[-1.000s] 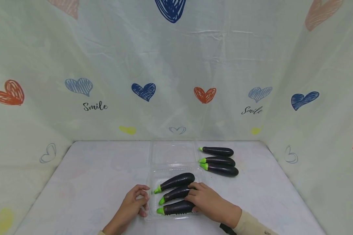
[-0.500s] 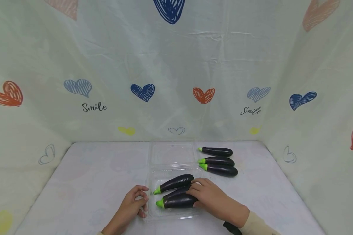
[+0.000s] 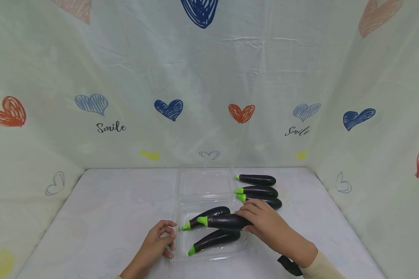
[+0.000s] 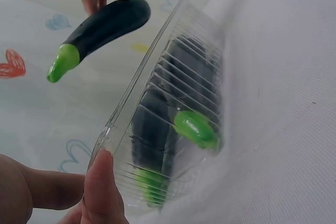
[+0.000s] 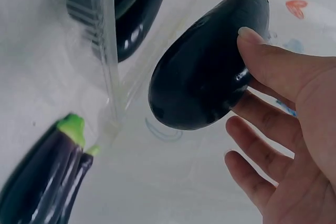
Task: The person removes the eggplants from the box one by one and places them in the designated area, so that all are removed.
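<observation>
Raised over the clear plastic box, a dark eggplant (image 3: 227, 221) with a green stem is gripped at its thick end by my right hand (image 3: 274, 228); the right wrist view shows thumb and fingers (image 5: 262, 108) around this eggplant (image 5: 205, 72). Two eggplants lie inside the box, one toward the back (image 3: 214, 211) and one nearer the front (image 3: 216, 240). My left hand (image 3: 157, 242) pinches the box's left rim, and in the left wrist view the thumb (image 4: 102, 187) presses on that clear rim (image 4: 126, 98).
Behind the box base its clear lid (image 3: 206, 184) lies open on the white table (image 3: 125, 209). Several eggplants lie right of the lid, including one at the back (image 3: 258, 179) and one below it (image 3: 260, 190). A printed cloth (image 3: 209, 77) surrounds the table.
My right hand has lifted the eggplant from the box's front and moved it up and rightward. The eggplant beneath now shows nearer the front. My left hand stays on the rim.
</observation>
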The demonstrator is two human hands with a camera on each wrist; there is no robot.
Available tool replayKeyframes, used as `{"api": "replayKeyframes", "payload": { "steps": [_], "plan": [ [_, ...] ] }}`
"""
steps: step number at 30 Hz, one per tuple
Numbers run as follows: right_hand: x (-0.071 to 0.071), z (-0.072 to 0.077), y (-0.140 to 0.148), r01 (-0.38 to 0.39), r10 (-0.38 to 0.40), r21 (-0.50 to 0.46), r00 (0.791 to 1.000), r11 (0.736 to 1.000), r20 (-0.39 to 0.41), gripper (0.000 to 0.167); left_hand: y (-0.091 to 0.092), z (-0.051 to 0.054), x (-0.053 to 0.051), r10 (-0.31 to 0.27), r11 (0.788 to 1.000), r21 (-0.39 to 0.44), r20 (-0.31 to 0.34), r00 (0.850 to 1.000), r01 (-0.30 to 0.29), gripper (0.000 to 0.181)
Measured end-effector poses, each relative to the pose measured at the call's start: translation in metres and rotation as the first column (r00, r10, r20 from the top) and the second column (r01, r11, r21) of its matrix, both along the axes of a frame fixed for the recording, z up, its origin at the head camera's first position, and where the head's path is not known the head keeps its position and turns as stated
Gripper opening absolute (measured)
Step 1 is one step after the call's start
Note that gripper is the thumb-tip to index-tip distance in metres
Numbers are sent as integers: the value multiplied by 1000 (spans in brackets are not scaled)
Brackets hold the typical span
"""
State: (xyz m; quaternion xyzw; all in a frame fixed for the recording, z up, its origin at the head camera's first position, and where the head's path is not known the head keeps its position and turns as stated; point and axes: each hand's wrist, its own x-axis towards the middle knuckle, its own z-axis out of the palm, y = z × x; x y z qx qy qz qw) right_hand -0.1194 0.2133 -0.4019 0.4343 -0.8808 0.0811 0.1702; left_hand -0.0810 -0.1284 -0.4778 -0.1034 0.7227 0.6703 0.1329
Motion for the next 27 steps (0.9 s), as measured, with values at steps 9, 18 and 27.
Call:
{"api": "replayKeyframes", "payload": {
  "steps": [9,18,27],
  "plan": [
    [-4,2,26,119,-118,-41,993,992,15,51,0,-2,-1,2,1000,-1,5,1000,-2,35],
    [-9,-1,50,239,-238,-37,971,970,18,51,0,-1,-1,0,1000,-9,7,1000,0,35],
    [-14,-7,72,319,-316,-52,947,946,64,48,0,-2,-2,-7,1000,-17,8,1000,7,37]
  ]
}}
